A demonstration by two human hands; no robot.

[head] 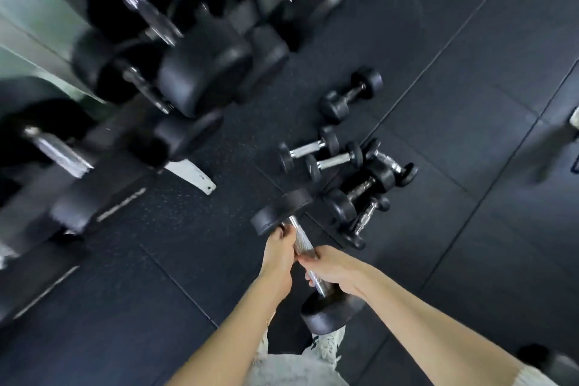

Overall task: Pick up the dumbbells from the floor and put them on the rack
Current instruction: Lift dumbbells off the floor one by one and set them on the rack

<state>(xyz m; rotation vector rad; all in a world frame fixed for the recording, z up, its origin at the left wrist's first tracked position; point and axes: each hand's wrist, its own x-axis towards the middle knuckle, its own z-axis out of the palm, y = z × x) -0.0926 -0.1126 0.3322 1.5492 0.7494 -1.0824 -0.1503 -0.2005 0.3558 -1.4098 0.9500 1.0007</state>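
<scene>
Both hands hold one black dumbbell (282, 210) with a chrome handle, lifted above the dark floor. My left hand (279, 249) grips the upper part of the handle near the far head. My right hand (332, 268) grips the lower part near the close head. Several smaller dumbbells (351, 95) lie in a loose cluster on the floor to the right, some crossing each other. The dumbbell rack (191, 174) stands at the left, blurred, loaded with large black dumbbells (203, 72).
Dark rubber floor tiles (454, 103) spread to the right and front. The rack's white foot juts out toward the cluster. My white shoe (327, 343) shows under the held dumbbell. A blurred object (551, 141) sits at the right edge.
</scene>
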